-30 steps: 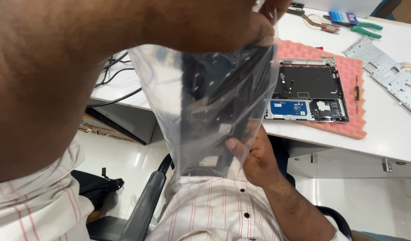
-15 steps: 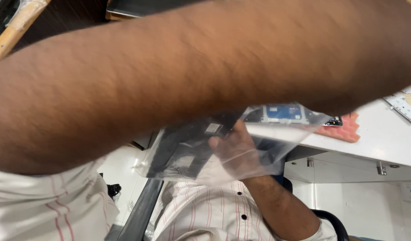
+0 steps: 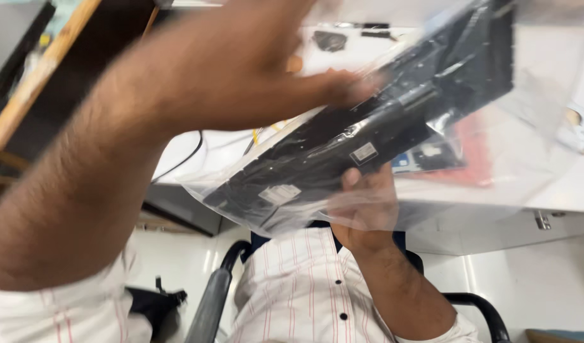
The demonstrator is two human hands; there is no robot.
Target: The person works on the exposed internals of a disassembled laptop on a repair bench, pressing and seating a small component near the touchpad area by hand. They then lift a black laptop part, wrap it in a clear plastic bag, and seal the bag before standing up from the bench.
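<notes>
A clear plastic bag [image 3: 495,146] holds a flat black part [image 3: 381,133] with white stickers, and lies slanted from lower left to upper right. My left hand [image 3: 266,70] reaches across from the left, blurred, and its fingertips pinch the bag's upper side near the black part. From below, my right hand [image 3: 365,209] grips the bag's lower edge, thumb pressed on the plastic under the part. My striped shirt shows beneath.
Behind the bag stands a white table [image 3: 558,190] with a pink foam mat [image 3: 476,159] and a dark opened device on it. A black cable [image 3: 184,159] hangs at the table's left. A black chair armrest [image 3: 209,298] sits below; a wooden edge [image 3: 44,76] runs at upper left.
My left arm has drawn back from the lens. The bag has swung from hanging upright to a slant, with its top raised toward the upper right. My right hand still grips it from below.
</notes>
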